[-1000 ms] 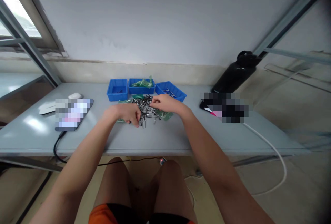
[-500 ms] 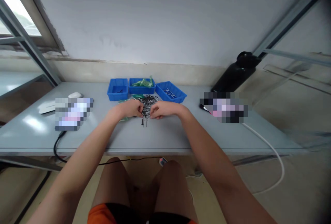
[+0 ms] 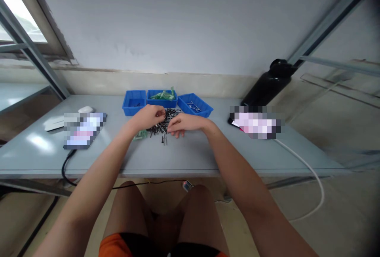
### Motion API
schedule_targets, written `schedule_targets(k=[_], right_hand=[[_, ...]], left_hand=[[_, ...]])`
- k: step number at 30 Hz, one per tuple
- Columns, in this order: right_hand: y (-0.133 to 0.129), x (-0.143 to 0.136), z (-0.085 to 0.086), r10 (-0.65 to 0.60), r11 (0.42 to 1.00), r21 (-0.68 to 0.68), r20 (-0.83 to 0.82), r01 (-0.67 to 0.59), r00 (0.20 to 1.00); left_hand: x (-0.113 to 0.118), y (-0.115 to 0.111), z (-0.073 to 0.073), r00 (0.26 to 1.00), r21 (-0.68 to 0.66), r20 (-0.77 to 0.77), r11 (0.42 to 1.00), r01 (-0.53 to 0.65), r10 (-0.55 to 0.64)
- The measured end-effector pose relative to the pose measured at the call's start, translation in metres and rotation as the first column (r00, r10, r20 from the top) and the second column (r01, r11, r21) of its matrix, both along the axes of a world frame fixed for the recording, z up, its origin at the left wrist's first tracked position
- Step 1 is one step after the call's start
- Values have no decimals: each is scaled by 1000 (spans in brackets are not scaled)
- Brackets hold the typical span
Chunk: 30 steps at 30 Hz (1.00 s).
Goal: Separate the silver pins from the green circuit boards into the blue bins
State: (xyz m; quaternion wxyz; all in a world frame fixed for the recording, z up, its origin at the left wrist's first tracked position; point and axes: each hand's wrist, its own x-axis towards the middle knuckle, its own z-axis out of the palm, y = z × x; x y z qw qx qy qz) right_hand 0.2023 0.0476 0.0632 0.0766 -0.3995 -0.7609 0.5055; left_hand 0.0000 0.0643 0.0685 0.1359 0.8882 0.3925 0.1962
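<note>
A heap of small metal fasteners (image 3: pixel 162 127), dark and silvery, too small to tell whether screws or nails, lies on the table between my hands. My left hand (image 3: pixel 148 117) is over the heap's left side, its fingers curled together; what is in them, if anything, is hidden. On the right of the heap is my right hand (image 3: pixel 187 123), thumb and forefinger pinched at its edge. Whatever that pinch holds is too small to make out. A few loose fasteners (image 3: pixel 164 140) lie just in front. Small pale green pieces (image 3: pixel 140 135) are by my left wrist.
Behind the heap stand a left blue bin (image 3: pixel 134 110) with a few dark pieces, a middle blue bin (image 3: pixel 162 103) with green plastic, and a right blue bin (image 3: pixel 204 110) holding silvery fasteners. Phones (image 3: pixel 86 130) flank the work area. A black bottle (image 3: pixel 265 87) stands back right.
My left hand has moved back and up, uncovering more of the heap and the green pieces. My right hand has shifted slightly left, its lower fingers now looser.
</note>
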Motion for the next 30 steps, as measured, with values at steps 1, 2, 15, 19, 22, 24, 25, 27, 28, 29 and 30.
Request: schedule_targets(k=[1,2,15,19,22,24,25,27,28,29,30], right_hand=[[-2,-2,1,44,998,-40,-16,-45,999],[-4,-4,1,81,993,-80,-26,-83,996],[6,0,-6,-95,995,20,-98,97,991],[12,6,-5,-350,916,105,-259,386,900],[14,6,-2,-413,858,146,-371,492,831],[14,4,-2,-423,832,172,-417,527,805],[15,3,-2,-421,824,184,-433,536,797],[15,1,-2,-411,817,203,-453,540,791],[15,1,-3,-405,816,212,-455,538,793],[15,0,-3,-397,817,221,-454,533,797],[15,-1,-3,-386,820,231,-453,524,803]], left_hand=[[0,1,-1,999,35,34,999,-21,20],[0,2,-1,997,65,71,997,-43,38],[7,2,1,885,175,460,970,-170,73],[7,6,-1,867,142,488,971,-191,99],[8,6,-2,854,97,509,978,-185,111],[10,5,-3,850,75,514,981,-180,116],[11,5,-3,848,64,516,982,-176,118],[13,4,-4,844,36,523,986,-164,121],[13,3,-4,840,21,529,987,-157,122],[14,3,-4,835,5,536,989,-148,122],[15,2,-4,829,-9,546,990,-139,121]])
